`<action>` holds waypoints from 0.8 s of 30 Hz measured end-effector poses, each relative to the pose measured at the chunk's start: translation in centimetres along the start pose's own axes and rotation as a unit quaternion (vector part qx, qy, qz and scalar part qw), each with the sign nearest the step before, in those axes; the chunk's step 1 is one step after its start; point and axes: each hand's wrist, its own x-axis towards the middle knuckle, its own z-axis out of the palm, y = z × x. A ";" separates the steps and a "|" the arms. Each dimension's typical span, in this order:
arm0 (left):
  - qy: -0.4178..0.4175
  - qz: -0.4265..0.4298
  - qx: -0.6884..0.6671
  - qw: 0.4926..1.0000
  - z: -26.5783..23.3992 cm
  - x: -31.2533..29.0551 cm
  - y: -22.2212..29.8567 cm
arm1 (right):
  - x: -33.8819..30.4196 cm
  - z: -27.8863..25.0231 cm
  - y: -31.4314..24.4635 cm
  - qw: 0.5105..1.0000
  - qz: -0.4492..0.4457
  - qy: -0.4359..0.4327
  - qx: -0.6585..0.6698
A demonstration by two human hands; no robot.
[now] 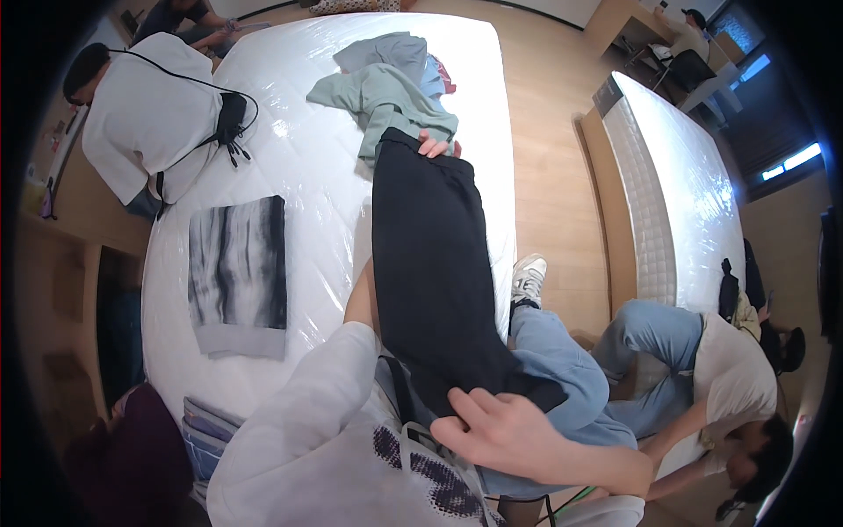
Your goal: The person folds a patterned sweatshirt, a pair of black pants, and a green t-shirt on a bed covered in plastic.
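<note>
A pair of black trousers stretches lengthwise in front of me, its waistband at the far end. My left hand grips the waistband; my left forearm passes beneath the cloth, so only a few fingertips show over the edge. At the near end my right hand is closed on the leg hems, close to my lap. Just past the waistband lies a loose heap with a pale green garment and a grey garment. A folded grey-and-black patterned garment lies flat to the left.
Everything lies on a plastic-wrapped mattress. Folded denim sits at its near left. A person in white leans at the left edge. Another person crouches at right, near a second wrapped mattress. Wooden floor runs between the mattresses.
</note>
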 end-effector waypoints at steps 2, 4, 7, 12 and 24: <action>0.013 -0.004 0.017 1.000 -0.8 -0.5 0.1 | 0.8 1.0 -0.9 0.994 0.043 -0.030 0.098; 0.036 -0.016 0.040 0.998 -1.9 -1.8 0.6 | 1.5 1.6 -1.6 0.996 0.047 -0.007 0.077; 0.084 -0.060 0.102 0.989 -4.1 -4.5 1.8 | 3.8 1.4 -1.1 0.996 0.055 0.065 0.026; 0.246 -0.192 0.405 0.859 -11.0 -13.7 8.1 | 5.6 7.0 -1.1 0.992 0.086 0.069 -0.067; 0.370 -0.288 0.198 0.860 9.8 -37.4 10.2 | 6.4 15.1 -5.1 0.997 0.057 0.055 0.005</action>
